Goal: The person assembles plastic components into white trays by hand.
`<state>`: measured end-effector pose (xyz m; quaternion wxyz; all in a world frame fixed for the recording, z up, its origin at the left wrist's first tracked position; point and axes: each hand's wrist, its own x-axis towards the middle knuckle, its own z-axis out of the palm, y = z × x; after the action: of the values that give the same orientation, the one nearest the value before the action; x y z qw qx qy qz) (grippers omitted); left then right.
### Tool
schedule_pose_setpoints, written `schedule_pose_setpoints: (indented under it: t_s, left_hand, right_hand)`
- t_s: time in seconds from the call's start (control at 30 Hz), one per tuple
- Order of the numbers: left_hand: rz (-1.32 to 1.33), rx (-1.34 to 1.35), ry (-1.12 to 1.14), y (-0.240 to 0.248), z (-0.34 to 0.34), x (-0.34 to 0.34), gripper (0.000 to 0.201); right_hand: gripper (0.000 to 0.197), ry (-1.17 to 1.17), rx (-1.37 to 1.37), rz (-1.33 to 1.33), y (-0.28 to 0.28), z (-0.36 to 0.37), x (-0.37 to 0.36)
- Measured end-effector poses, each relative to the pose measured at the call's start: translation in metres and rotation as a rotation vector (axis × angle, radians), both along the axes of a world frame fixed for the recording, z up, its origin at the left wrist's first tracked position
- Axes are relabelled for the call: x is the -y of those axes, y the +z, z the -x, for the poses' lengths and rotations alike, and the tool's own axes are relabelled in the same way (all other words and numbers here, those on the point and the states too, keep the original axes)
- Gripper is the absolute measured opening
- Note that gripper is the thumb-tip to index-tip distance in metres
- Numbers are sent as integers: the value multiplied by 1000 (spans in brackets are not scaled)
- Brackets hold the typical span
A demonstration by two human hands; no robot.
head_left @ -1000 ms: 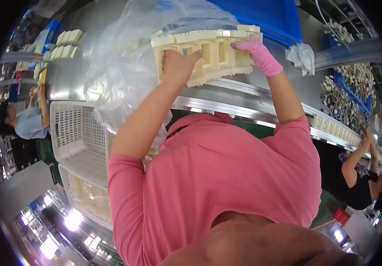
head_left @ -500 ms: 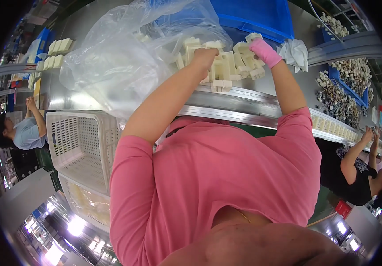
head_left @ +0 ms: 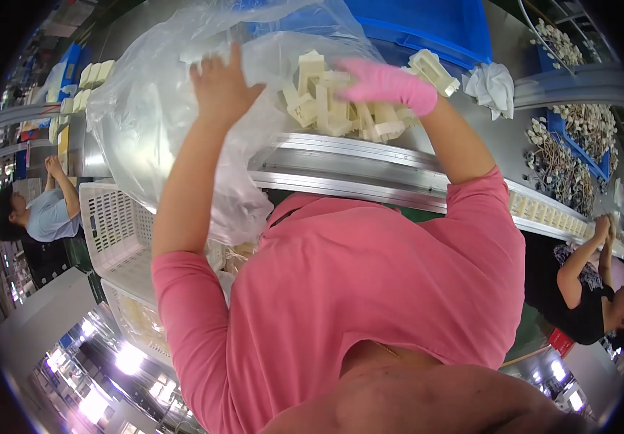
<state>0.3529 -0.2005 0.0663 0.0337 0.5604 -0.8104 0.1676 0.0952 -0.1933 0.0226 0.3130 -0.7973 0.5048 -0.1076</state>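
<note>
My bare left hand (head_left: pixel 222 87) lies spread on a large clear plastic bag (head_left: pixel 145 108), its fingers apart. In a pink glove, my right hand (head_left: pixel 381 83) hovers over or touches a pile of cream plastic housings (head_left: pixel 323 108); its fingers look stretched out and somewhat blurred by motion. Several housings lie jumbled on the metal table just beyond the rail. One more housing (head_left: pixel 433 71) sits to the right of the gloved hand, near the blue tray. The bag spreads over the table's left part and hangs over its near edge.
A blue tray (head_left: pixel 428 29) stands at the back. Beside it lies a crumpled white cloth (head_left: pixel 491 88). White crates (head_left: pixel 116 224) stand at my left. A metal rail (head_left: pixel 355 152) borders the table. Wired connectors (head_left: pixel 565 159) heap up at the right. Co-workers sit on both sides.
My left hand has left the housings and moved left onto the bag, its fingers spreading. My right hand has shifted left over the pile. The bag hangs lower, and the pile has been disturbed.
</note>
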Motion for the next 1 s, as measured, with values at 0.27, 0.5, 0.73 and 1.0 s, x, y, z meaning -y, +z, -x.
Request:
schedule_pose_setpoints:
  t_s: [0.27, 0.5, 0.73, 1.0]
  left_hand:
    - [-89, -591, 165, 12, -77, 9, 32]
    - [-119, -1327, -118, 108, -52, -10, 29]
    - [-235, -1480, -343, 124, -41, -25, 34]
    - [-353, -868, -402, 54, -52, -42, 53]
  right_hand:
    - [73, 110, -405, 102, 1, -32, 2]
    - [69, -163, 124, 459, 0, -107, 36]
    - [37, 116, -301, 896, -29, -91, 120]
    - [47, 432, 1078, 235, 85, -127, 19]
